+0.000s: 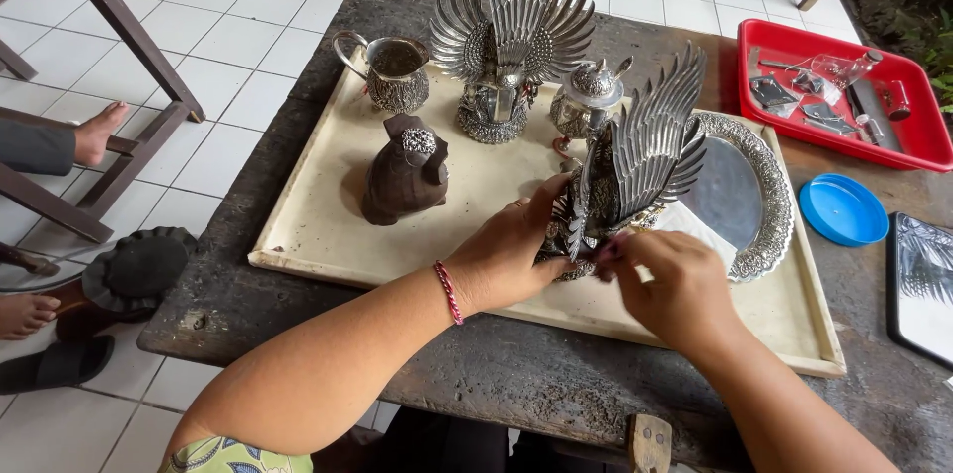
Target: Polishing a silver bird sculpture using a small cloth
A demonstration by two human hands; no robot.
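Silver winged bird figure (635,160) stands near the front middle of the cream tray (308,225), held between both hands in the head view. The left hand (506,250) is closed around its base and lower body from the left, fingers curled on the metal; the right hand (675,279) is pinched together at the base from the front, though what the fingertips grip is covered by the hand itself. Work on the figure looks underway rather than finished, since both hands are on it and it leans slightly. Behind it stand a larger winged figure (511,31), a small jug (392,71), a lidded pot (594,96), a dark carved piece (405,173) and an ornate round platter (759,190). A red tray (764,121) of small tools is too small to read.
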